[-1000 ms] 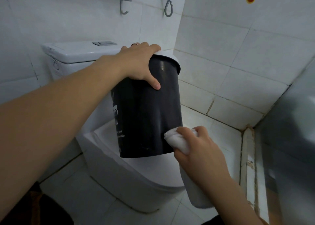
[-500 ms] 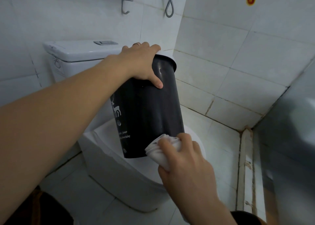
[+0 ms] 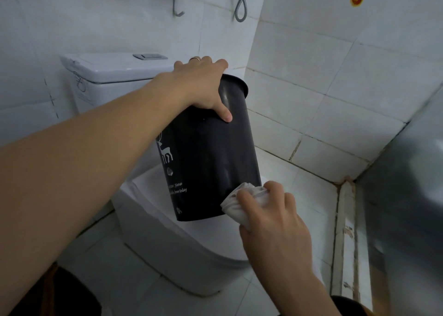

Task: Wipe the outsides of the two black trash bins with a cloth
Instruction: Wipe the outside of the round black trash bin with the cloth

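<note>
A black trash bin (image 3: 211, 162) with a white deer print and white lettering is held in the air above the closed toilet lid, tilted with its rim to the upper right. My left hand (image 3: 201, 88) grips its rim, thumb on the outer wall. My right hand (image 3: 273, 217) is closed on a bunched white cloth (image 3: 242, 200), which presses against the bin's lower right edge near the base. Only one bin is clearly in view.
Below the bin stands a white toilet (image 3: 167, 243) with its cistern (image 3: 110, 71) at the back left. Tiled walls meet in a corner at the right, where a grey panel (image 3: 407, 196) rises. A dark object (image 3: 55, 294) sits at the bottom left.
My right hand with the cloth slid left along the bin's lower edge, then back to the right. The bin has turned a little, showing more of the deer print.
</note>
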